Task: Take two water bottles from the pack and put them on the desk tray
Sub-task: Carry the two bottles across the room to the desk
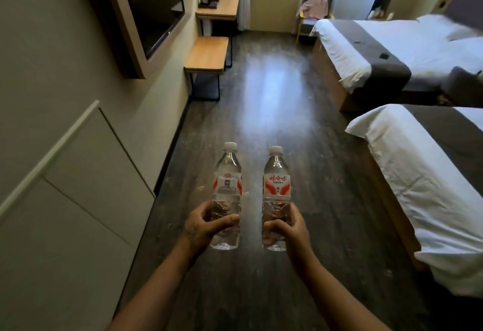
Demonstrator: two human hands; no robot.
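Observation:
I hold two clear water bottles upright in front of me, each with a white cap and a red-and-white label. My left hand (202,228) grips the lower part of the left bottle (228,176). My right hand (287,231) grips the lower part of the right bottle (276,181). The bottles are a hand's width apart over the dark wood floor. Far ahead on the left stands a wooden desk (224,9) with a dark tray (209,5) that carries a kettle. The pack is not in view.
A wall-mounted TV (154,9) and a low wooden bench (207,54) line the left wall. Two white beds with grey runners (386,50) (431,173) stand on the right. An open strip of floor (269,95) runs between them toward the desk and window.

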